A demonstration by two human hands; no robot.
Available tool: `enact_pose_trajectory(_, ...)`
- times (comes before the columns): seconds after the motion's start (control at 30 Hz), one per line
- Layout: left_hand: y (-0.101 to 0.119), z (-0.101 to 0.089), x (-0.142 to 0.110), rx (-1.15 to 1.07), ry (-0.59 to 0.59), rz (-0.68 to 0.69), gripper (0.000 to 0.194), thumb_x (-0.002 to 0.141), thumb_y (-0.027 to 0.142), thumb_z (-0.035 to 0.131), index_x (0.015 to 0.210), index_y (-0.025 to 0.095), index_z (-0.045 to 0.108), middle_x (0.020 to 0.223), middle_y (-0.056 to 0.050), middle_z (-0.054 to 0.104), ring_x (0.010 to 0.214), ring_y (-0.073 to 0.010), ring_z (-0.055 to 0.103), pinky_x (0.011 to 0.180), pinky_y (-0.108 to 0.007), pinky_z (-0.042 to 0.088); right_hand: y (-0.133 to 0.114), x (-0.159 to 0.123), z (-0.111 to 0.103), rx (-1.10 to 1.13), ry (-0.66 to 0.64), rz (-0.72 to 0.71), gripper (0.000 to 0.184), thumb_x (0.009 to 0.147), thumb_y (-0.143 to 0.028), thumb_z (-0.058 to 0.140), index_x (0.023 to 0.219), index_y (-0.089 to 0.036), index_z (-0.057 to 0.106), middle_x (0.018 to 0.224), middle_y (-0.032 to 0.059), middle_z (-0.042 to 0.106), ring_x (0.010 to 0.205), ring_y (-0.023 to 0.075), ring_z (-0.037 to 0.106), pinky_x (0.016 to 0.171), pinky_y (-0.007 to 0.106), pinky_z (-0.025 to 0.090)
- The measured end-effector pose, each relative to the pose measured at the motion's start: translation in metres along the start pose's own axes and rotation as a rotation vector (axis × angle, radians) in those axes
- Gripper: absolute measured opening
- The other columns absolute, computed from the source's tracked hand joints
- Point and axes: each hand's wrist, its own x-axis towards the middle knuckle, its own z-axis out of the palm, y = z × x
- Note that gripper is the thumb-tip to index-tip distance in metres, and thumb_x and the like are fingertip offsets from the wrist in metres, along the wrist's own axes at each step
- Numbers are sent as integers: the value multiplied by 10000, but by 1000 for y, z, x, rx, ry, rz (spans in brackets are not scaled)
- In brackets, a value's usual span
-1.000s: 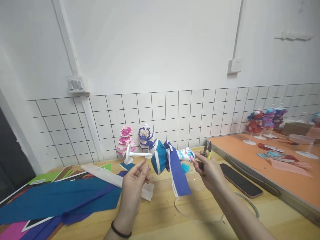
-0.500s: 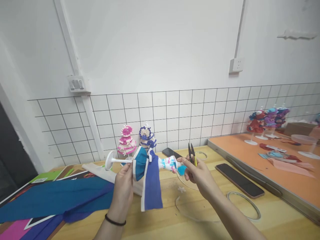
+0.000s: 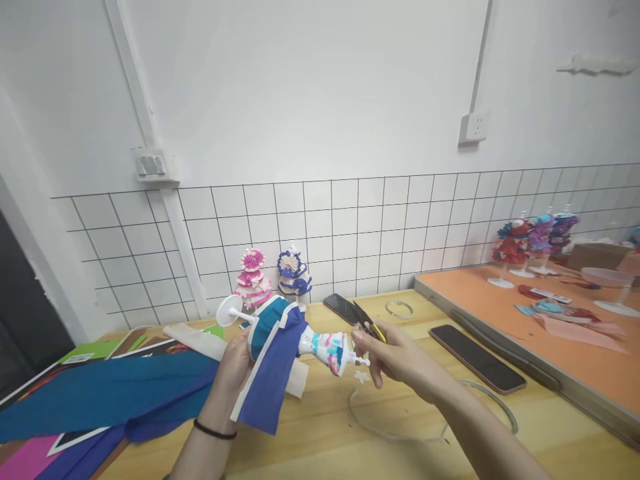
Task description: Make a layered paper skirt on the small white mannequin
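Note:
My left hand (image 3: 235, 363) is closed around the teal skirt and stem end of a miniature dress form (image 3: 325, 348), held tilted above the table. The form has a white bodice splashed with blue and pink, a beaded neck tip at the right, and a round white base (image 3: 229, 311) at the left. From its waist hangs a purple fabric strip (image 3: 270, 380) with white edging. My right hand (image 3: 395, 353) grips small scissors (image 3: 371, 323) with dark blades and a yellow handle. Its fingers are close to the form's neck end; whether they touch it I cannot tell.
Pink and purple dressed forms (image 3: 253, 280) stand by the tiled wall. Teal fabric (image 3: 100, 390) lies left. Two phones (image 3: 477, 360), a ring of tape (image 3: 399, 309) and a white flower piece (image 3: 361, 377) rest on the wooden table. An orange board (image 3: 500, 313) is at right.
The dress form has turned so that its neck end points lower right, and the purple strip has swung left. My right hand has dropped slightly, with the scissors now leaning left.

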Motion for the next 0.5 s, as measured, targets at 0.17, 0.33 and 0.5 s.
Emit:
enact_pose_trajectory(0.17, -3, -5, 3, 30, 23, 15, 237, 539, 218, 762, 739, 143, 658, 529, -12, 666, 428, -151, 568, 408, -230, 442, -3, -4, 1, 70, -108, -91, 298, 822, -485, 512, 807, -207, 406, 693, -20, 640, 430, 87, 542, 440, 215, 255)
enact_pose_trajectory(0.33, -1, -5, 3, 62, 61, 12, 292, 551, 270, 771, 792, 138, 669, 543, -13, 677, 432, -145, 566, 406, -221, 420, -7, -8, 3, 108, -123, -126, 248, 812, -405, 557, 802, -205, 410, 675, -31, 625, 440, 78, 511, 438, 209, 240)
enact_pose_trajectory(0.5, 7, -5, 2, 96, 63, 2, 250, 552, 292, 777, 688, 98, 694, 501, -41, 669, 432, -158, 564, 421, -234, 410, -7, -6, 4, 110, -26, -136, 259, 788, -380, 587, 668, -182, 470, 466, -66, 487, 384, 60, 359, 409, 210, 199)
